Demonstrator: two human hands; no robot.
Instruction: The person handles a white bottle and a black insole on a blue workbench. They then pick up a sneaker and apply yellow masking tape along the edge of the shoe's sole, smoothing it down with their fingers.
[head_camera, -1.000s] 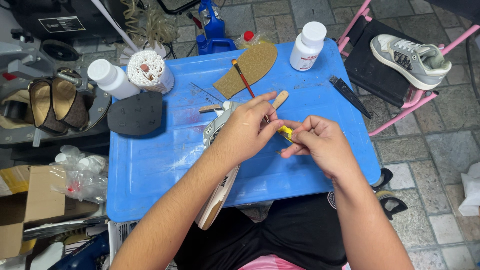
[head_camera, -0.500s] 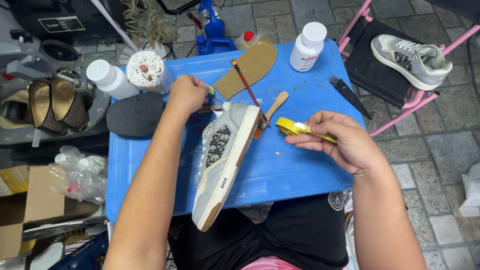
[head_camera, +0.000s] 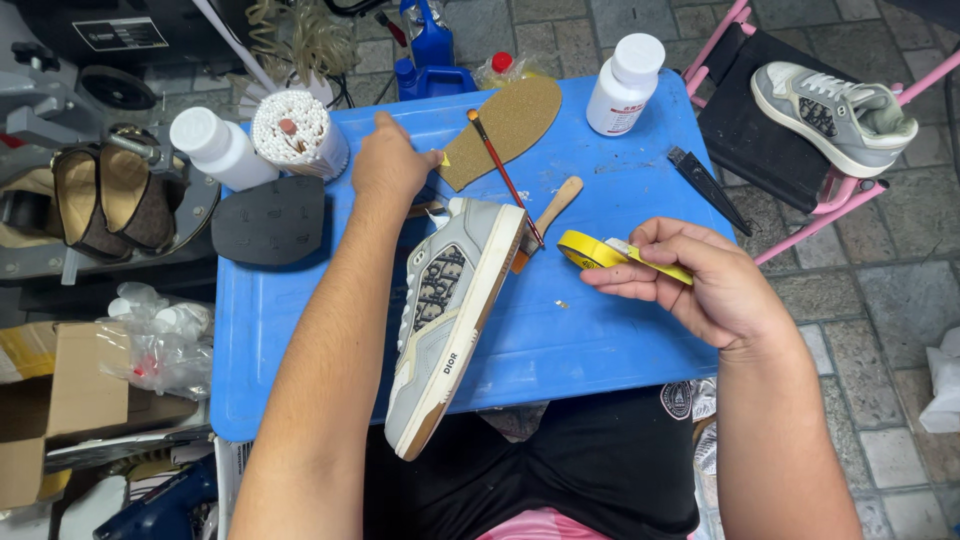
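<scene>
Right now the right hand (head_camera: 715, 290) is closed around a yellow roll of tape (head_camera: 592, 250), thumb and fingers pinching its rim and a short free strip, just inside the right edge of the blue table (head_camera: 600, 340). The left hand (head_camera: 388, 165) reaches toward the far edge with its fingers curled; a small yellow scrap shows at the fingertips, but whether it is pinched or only touched, I cannot tell. Between the two arms a grey sneaker (head_camera: 450, 310) lies on its side, toe overhanging the near edge toward the person's lap, heel toward the middle of the table.

By the look of it the tape is light and thin, and the loose end would likely stick to itself, so the rim is the safe place to hold. The sneaker seems light but bulky, soft in the upper and stiff along the sole, best taken by the sole edge or heel.

A thin red brush (head_camera: 503, 175) and a wooden-handled tool (head_camera: 548, 212) rest against the shoe's heel. Beyond them lie a cork insole (head_camera: 505, 125), a white bottle (head_camera: 622, 85) near the far right corner, and a black rubber sole piece (head_camera: 268, 218) at the left edge.
</scene>
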